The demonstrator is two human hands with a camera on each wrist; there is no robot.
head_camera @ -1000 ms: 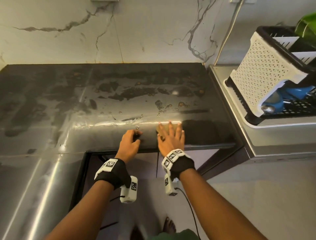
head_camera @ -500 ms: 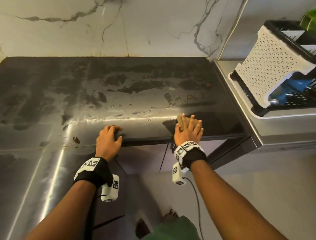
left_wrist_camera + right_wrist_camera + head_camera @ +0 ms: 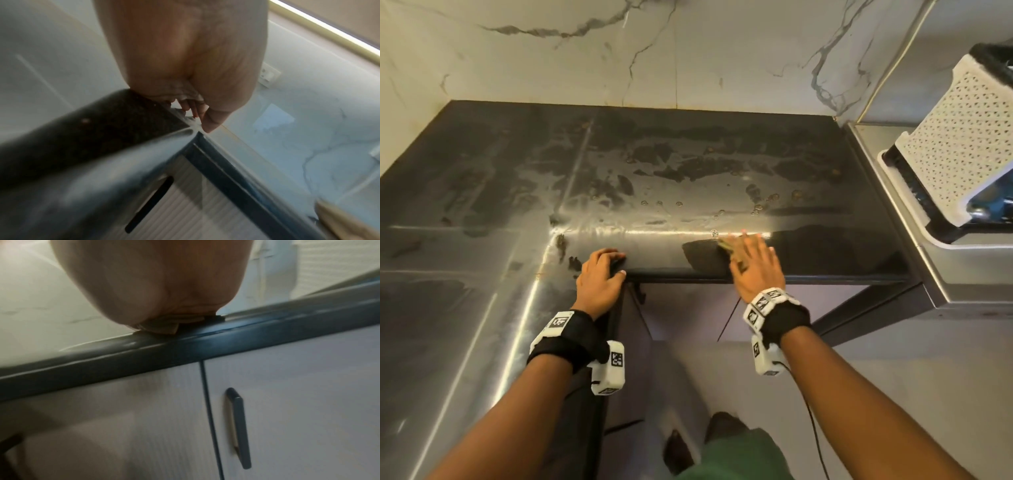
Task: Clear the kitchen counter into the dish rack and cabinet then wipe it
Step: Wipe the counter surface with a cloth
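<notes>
pressing: the right hand (image 3: 755, 265) lies flat with fingers straight and spread over a cloth (image 3: 732, 253) near the front edge of the table (image 3: 688, 164); the right wrist view shows the heel of the palm (image 3: 156, 288) bearing down on the folded fabric (image 3: 162, 328).
cloth look: tan to olive, folded into layers, mostly hidden under the palm, with only its left edge and a corner showing in the head view; it sits just inside the table's front lip.
left hand: the left hand (image 3: 599, 277) rests on the front edge at the inner corner of the table, fingers curled loosely on top and thumb along the lip, holding nothing; the left wrist view shows fingertips (image 3: 195, 110) touching the corner.
table surface: dark, glossy, streaked with wet smears and scattered droplets (image 3: 756, 207) across the middle and back; a darker patch lies just left of the cloth.
dish rack: a black and white dish rack (image 3: 955, 164) with a perforated white side stands on the steel surface at the right, well apart from both hands; something blue shows inside it.
cabinet: pale doors under the table, one with a dark bar handle (image 3: 238, 426), closed.
wall: white marble with grey veins (image 3: 688, 51) behind the table.
</notes>
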